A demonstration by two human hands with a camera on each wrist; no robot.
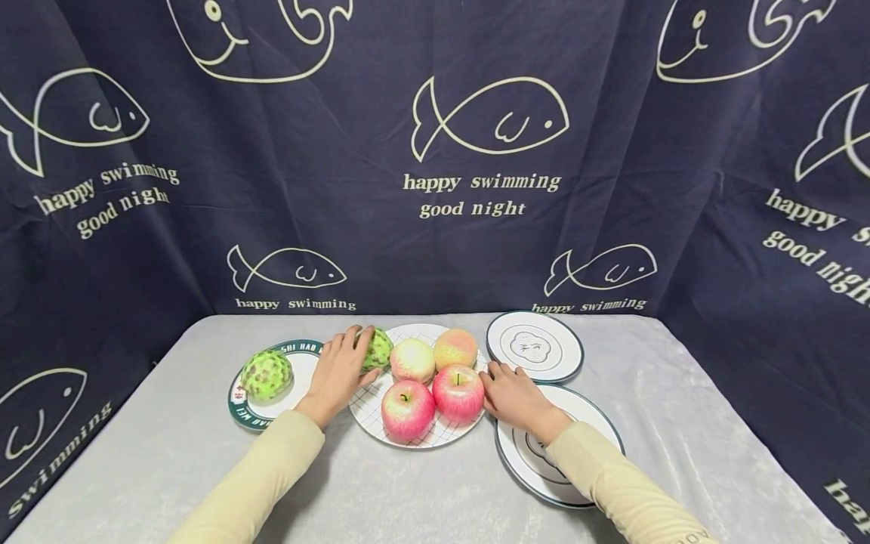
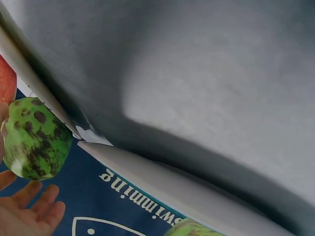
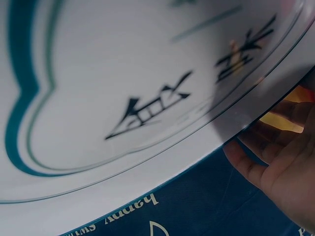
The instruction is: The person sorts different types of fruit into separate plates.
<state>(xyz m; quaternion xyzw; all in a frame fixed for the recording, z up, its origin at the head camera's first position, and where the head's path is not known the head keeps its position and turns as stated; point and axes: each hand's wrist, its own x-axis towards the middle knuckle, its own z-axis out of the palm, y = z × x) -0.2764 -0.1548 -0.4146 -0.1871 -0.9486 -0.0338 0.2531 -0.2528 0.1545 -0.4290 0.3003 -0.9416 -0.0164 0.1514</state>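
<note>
My left hand (image 1: 337,372) curls round a green, knobbly custard apple (image 1: 378,350) at the back left rim of the checked white plate (image 1: 370,423). In the left wrist view this custard apple (image 2: 37,140) shows brown patches; the thumb is at its side, some fingertips apart from it. My right hand (image 1: 511,391) lies at that plate's right edge with loosely bent fingers, close beside a red apple (image 1: 458,394); whether it touches the rim or the apple I cannot tell. Another red apple (image 1: 408,410) and two peach-like fruits, one paler (image 1: 412,360) and one orange (image 1: 455,349), share the plate.
A second custard apple (image 1: 266,375) sits on the green-rimmed plate (image 1: 254,419) at the left. Two white plates with dark rims stand at the right, one at the back (image 1: 537,346) and one in front (image 1: 598,431) beneath my right forearm. Dark fish-print cloth (image 1: 489,249) closes off the back.
</note>
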